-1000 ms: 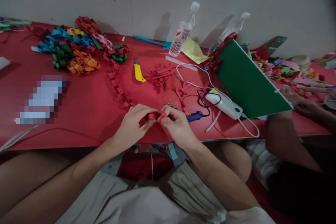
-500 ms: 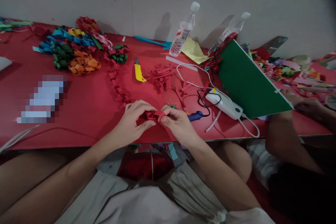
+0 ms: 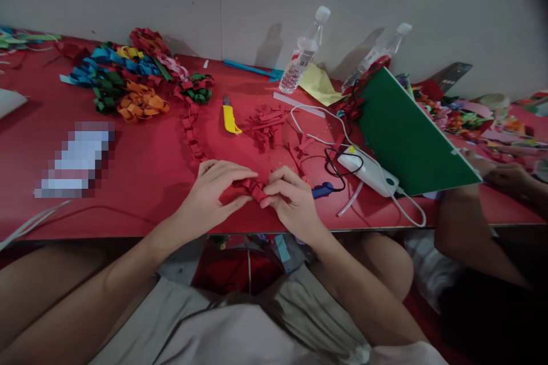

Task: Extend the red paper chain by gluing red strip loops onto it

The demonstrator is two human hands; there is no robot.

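Near the table's front edge, my left hand (image 3: 216,188) is closed around the end of a red paper chain (image 3: 190,131). The chain runs back from that hand to a heap of coloured paper chains (image 3: 128,77), with blue, green, orange, yellow and pink links. My right hand (image 3: 291,197) pinches the red paper loop (image 3: 256,188) at the chain's end; its fingertips partly hide the loop. Behind my hands lies a pile of loose red paper strips (image 3: 268,122). A yellow-handled cutter knife (image 3: 230,117) rests left of the strips.
A green board (image 3: 411,131) leans at right beside a white power strip (image 3: 370,171) with cables. Two plastic bottles (image 3: 302,57) stand along the wall. A blue-handled tool (image 3: 323,190) lies right of my hands. A blurred phone (image 3: 79,157) is at left. Another person's hands (image 3: 500,171) work at far right.
My right hand has turned slightly, and the red loop's end has shifted downward between my hands. The whole view has moved a little, so table items appear slightly farther right.
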